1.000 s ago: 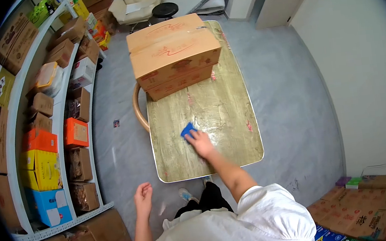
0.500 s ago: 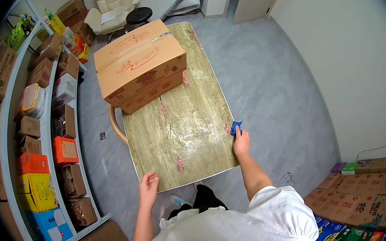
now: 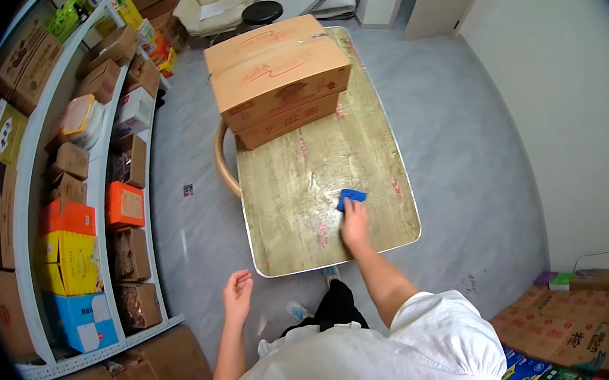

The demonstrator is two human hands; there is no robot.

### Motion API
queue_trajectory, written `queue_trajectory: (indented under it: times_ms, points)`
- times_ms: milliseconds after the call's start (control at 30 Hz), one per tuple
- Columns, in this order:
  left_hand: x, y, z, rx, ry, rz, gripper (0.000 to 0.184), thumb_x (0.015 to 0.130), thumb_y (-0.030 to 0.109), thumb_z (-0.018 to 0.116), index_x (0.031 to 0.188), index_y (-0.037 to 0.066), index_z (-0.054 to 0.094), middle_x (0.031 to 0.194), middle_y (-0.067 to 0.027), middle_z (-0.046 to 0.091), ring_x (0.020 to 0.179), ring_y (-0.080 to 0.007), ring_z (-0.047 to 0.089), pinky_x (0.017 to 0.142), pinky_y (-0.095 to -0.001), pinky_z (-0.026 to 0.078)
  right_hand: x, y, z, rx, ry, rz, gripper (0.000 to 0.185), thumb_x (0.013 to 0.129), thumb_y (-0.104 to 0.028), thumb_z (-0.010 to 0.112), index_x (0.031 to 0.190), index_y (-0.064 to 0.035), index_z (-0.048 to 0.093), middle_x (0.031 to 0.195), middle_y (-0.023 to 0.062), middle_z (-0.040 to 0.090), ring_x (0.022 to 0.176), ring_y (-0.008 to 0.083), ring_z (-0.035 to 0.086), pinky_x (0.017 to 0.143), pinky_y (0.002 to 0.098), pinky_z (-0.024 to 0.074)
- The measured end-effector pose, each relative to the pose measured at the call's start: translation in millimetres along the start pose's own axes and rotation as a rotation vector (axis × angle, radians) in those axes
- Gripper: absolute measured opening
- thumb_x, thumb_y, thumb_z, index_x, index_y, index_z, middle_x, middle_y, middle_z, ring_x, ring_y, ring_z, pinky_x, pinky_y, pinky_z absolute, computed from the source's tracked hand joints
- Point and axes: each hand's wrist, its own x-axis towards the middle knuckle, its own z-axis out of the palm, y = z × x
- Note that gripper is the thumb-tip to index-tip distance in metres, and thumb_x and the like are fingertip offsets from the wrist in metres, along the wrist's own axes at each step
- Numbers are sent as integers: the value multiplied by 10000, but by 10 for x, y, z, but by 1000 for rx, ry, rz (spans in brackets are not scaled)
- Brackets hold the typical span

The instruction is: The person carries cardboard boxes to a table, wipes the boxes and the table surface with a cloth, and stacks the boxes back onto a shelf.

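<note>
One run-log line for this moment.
Right hand: on blue cloth, on table | Left hand: off table's near-left corner, nothing visibly held | Cardboard: table's far end

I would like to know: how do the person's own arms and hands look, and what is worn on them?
The left hand and right hand wear no gloves, and both forearms are uncovered, without visible watch or bracelet. A loose, creased white sleeve covers the right upper arm.

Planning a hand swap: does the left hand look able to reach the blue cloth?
Probably yes: nothing stands between the left hand and the blue cloth, though the right hand is on it.
</note>
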Motion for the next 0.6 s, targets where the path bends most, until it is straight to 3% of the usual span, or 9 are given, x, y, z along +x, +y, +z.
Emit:
queue_trajectory:
  times_ms: [100, 133, 200, 233, 333, 500, 600]
  points:
    - [-252, -132, -322, -32, 58, -36, 258, 899, 74, 586, 1131, -35, 560, 1060, -118, 632, 959, -130, 600, 837, -252, 480, -234, -769, 276, 97, -18, -192, 361, 776, -102, 563, 1133, -55, 555, 985, 152, 547, 918, 340, 527, 782, 459, 429]
    - [-366, -130, -436, -44, 79, -65, 255, 900, 75, 586, 1129, -35, 560, 1062, -117, 629, 962, -130, 599, 842, -249, 476, -323, -1417, -313, 149, -109, -249, 328, 766, -139, 601, 1082, -62, 561, 947, 141, 542, 907, 330, 533, 769, 446, 439]
    - [-548, -257, -686, -60, 102, -90, 252, 900, 75, 586, 1126, -35, 561, 1065, -116, 627, 965, -131, 598, 848, -247, 473, -650, -1777, -98, 202, -98, -436, 302, 770, -136, 601, 1062, -68, 569, 925, 120, 541, 891, 305, 543, 734, 420, 455]
    - [-620, -350, -793, -53, 108, -73, 254, 905, 97, 579, 1130, -19, 562, 1053, -102, 631, 938, -128, 601, 821, -242, 466, -773, -1825, 191, 236, -191, -487, 349, 760, -124, 633, 1097, -47, 587, 945, 138, 546, 900, 329, 535, 775, 428, 449]
    - [-759, -363, -1030, -44, 132, -67, 254, 911, 135, 574, 1130, 6, 568, 1038, -83, 638, 901, -121, 602, 789, -235, 455, -1115, -1996, 682, 261, -192, -534, 360, 735, -67, 616, 1093, -46, 586, 980, 124, 539, 911, 313, 539, 769, 412, 462]
    - [-863, -527, -1183, -62, 156, -55, 251, 916, 173, 572, 1117, 24, 580, 1026, -70, 646, 880, -110, 601, 768, -233, 449, -1202, -1915, 713, 179, -223, -590, 360, 755, -74, 587, 1114, -44, 585, 1141, 93, 555, 932, 285, 548, 779, 390, 474]
    - [-854, -433, -1096, -81, 144, -105, 263, 902, 90, 587, 1134, -29, 554, 1042, -102, 623, 941, -116, 589, 849, -243, 471, -1166, -1780, 680, 133, -236, -660, 339, 771, -90, 564, 1105, -50, 606, 1202, 57, 566, 940, 260, 553, 784, 375, 481]
